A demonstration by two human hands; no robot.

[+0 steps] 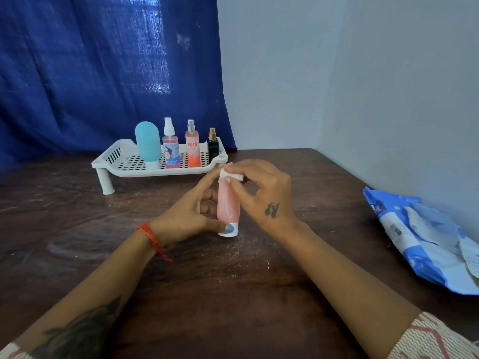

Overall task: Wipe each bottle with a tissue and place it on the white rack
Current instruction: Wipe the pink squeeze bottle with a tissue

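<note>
On dark wooden table [77, 229], white rack [124, 169] fronts blue curtain [77, 73].

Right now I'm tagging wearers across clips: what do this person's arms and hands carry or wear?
The left hand has a blue-painted thumbnail and an orange-red thread band at the wrist; a large dark tattoo covers the left forearm. The right hand bears a small dark tattoo on its back. Patterned cream-and-red zigzag sleeves end near the elbows.
</note>
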